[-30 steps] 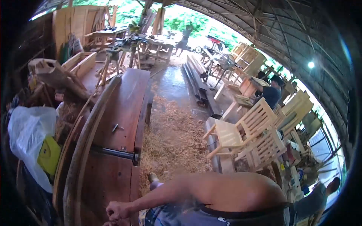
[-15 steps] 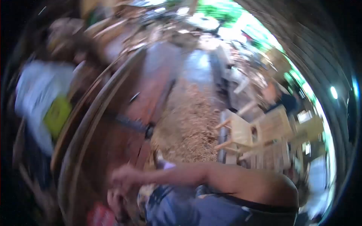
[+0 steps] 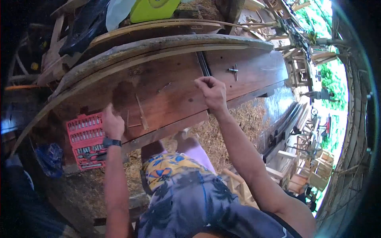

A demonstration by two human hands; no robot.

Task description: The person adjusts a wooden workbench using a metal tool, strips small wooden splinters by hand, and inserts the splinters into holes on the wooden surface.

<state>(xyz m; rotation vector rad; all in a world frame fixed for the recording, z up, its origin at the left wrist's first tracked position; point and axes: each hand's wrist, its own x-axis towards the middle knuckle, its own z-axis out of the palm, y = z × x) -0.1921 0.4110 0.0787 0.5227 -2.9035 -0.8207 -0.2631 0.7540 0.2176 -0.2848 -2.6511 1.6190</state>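
My right hand [image 3: 214, 93] is raised above a brown wooden workbench [image 3: 174, 105], thumb and index finger pinched together. Whatever lies in the pinch is too small to make out. My left hand [image 3: 113, 122], with a dark watch at the wrist, hovers beside an open red socket set case [image 3: 84, 124]; its fingers are blurred. Rows of sockets and a ratchet fill the case. On the bench lie a T-shaped metal tool [image 3: 234, 71], thin wood strips [image 3: 141, 111] and a small slender metal piece [image 3: 164, 87]. A dark metal bar [image 3: 203, 63] crosses the bench behind my right hand.
A long curved plank [image 3: 158, 48] runs along the bench's far side. Behind it sits a lime-green object [image 3: 152, 10]. Wood shavings [image 3: 222, 137] cover the floor. Wooden chair frames [image 3: 317, 170] stand at right. A blue plastic bag [image 3: 50, 158] is at lower left.
My view has swung round toward the bench and become sharper. My hands, close together before, are now apart, the left by the socket case and the right farther along the bench.
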